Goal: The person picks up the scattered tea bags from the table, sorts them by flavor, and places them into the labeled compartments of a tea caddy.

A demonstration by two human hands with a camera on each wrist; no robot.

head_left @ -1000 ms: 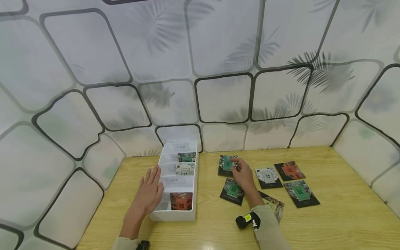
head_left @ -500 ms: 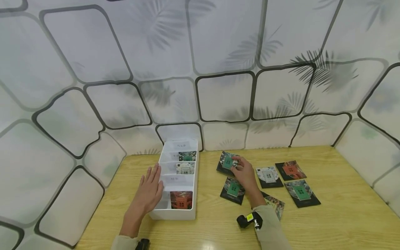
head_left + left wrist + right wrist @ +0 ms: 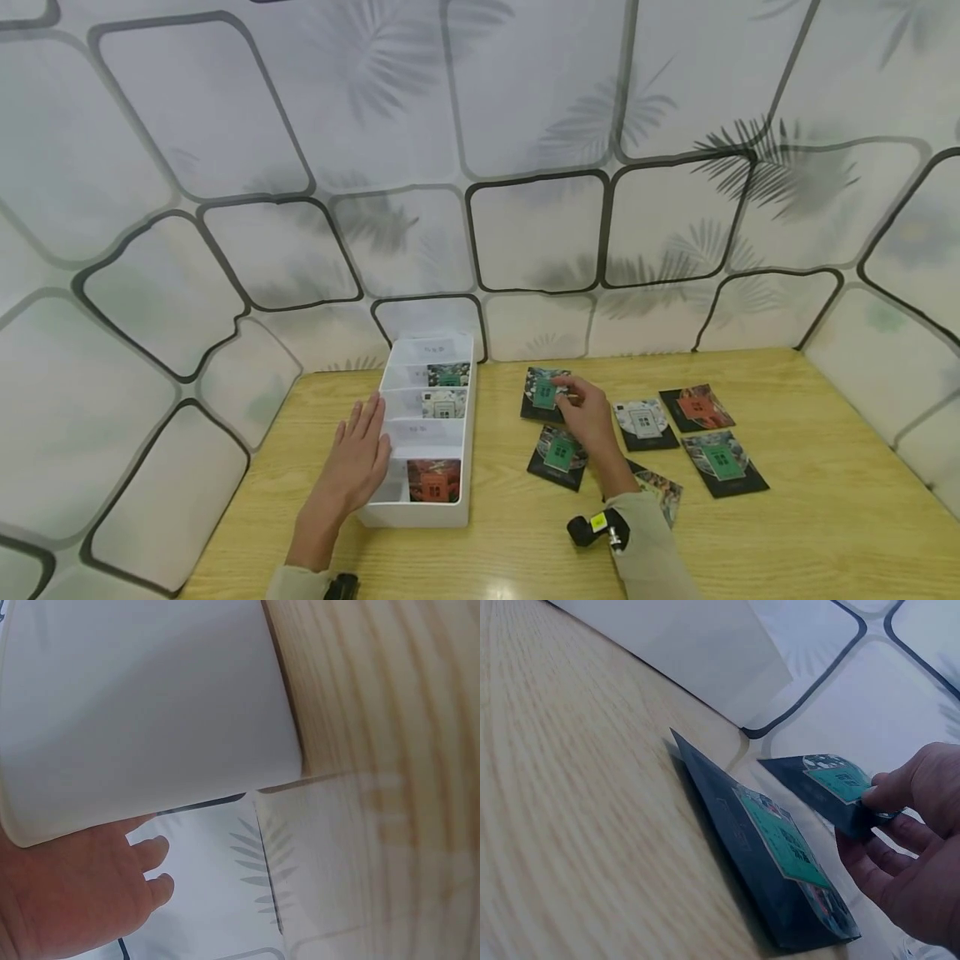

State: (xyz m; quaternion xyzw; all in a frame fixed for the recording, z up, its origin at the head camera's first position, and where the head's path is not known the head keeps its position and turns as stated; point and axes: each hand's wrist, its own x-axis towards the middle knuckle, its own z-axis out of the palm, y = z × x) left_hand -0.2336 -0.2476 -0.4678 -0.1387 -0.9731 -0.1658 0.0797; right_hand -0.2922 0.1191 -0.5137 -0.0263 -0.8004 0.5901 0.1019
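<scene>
Change: turned the flat, oblong, dark paper-looking packet [image 3: 542, 395] back a tiny bit since half a second ago; seemed only lifted, not carried off.
Right hand [image 3: 590, 419]: pinched it, thumb to fingers, near two o'clock of the long white plastic-looking box [image 3: 416, 517].
Left hand [image 3: 356, 462]: rested straight fingers along the nine o'clock wall.
Yellow wooden table [image 3: 513, 542]: counted five loose packets; green one [image 3: 558, 456], second green one [image 3: 723, 463], white one [image 3: 643, 423], red one [image 3: 697, 407], half-hidden patterned one [image 3: 663, 493].
Box: counted five slots, three packets; boxed green [image 3: 448, 376], boxed white [image 3: 444, 404], boxed red [image 3: 433, 481].
</scene>
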